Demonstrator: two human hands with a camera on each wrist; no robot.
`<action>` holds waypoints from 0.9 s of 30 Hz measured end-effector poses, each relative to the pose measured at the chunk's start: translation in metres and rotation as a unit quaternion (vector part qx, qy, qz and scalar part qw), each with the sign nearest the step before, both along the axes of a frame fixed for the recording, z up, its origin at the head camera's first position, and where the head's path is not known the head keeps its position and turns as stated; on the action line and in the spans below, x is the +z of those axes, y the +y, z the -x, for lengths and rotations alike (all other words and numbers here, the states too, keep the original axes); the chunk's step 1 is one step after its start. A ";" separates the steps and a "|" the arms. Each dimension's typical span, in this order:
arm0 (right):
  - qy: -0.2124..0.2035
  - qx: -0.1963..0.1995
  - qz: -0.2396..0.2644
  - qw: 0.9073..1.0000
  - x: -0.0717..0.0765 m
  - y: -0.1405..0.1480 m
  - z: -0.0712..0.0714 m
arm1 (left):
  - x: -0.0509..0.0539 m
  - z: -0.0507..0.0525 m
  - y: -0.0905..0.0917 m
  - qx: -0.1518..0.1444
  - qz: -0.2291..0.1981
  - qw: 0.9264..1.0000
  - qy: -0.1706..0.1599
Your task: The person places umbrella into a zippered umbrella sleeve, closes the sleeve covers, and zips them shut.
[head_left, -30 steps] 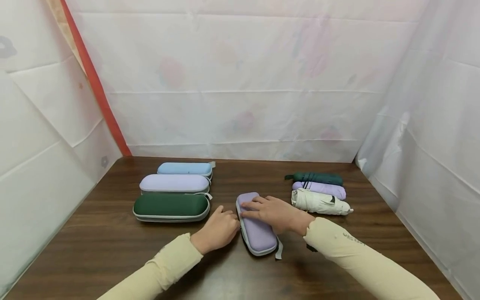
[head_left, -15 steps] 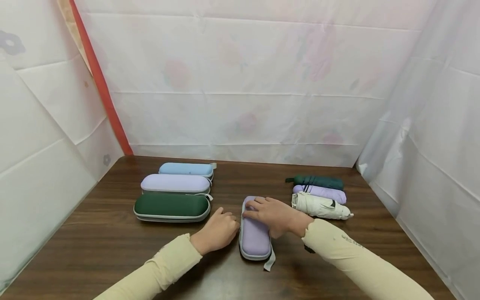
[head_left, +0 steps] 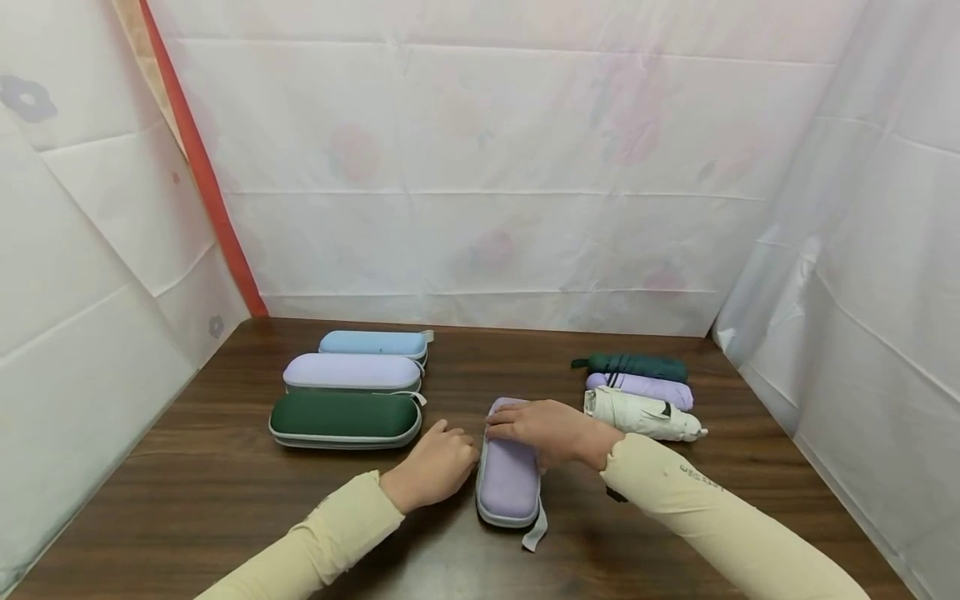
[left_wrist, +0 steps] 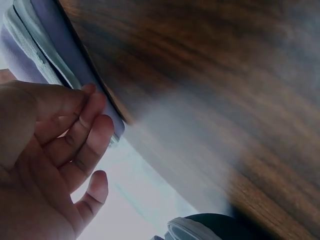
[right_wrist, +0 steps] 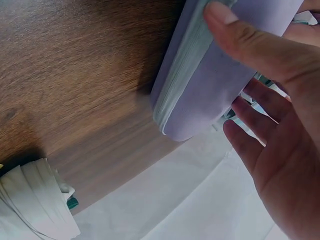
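The lavender case [head_left: 510,487] lies on the counter [head_left: 450,567] in front of me, between my two grips. Its long axis runs almost straight away from me, and the end with the grey strap [head_left: 536,533] points my way, the strap trailing off its near right corner. My right grip [head_left: 555,429] straddles the far half, thumb against the grey edge band on the right side, fingers curled over the top toward the left. My left grip [head_left: 435,467] is at the left side, thumb and forefinger pinching at the zip band [left_wrist: 37,37]; my fingertips hide whatever small part sits between them, perhaps the pull. To the left, the green case [head_left: 345,417], lilac case [head_left: 352,372] and blue case [head_left: 372,342] lie crosswise to mine. To the right, three folded umbrellas [head_left: 645,415] lie roughly crosswise too.
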State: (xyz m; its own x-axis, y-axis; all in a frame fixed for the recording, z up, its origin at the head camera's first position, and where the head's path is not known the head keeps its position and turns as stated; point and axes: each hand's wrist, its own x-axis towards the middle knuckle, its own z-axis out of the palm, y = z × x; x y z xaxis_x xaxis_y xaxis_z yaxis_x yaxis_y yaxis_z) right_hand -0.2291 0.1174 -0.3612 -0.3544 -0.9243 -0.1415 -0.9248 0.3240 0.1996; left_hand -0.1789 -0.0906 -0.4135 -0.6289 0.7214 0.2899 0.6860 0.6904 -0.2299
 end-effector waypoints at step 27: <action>-0.004 -0.033 0.021 0.999 -0.003 0.000 -0.002 | 0.000 0.001 -0.006 -0.021 -0.012 1.000 -0.008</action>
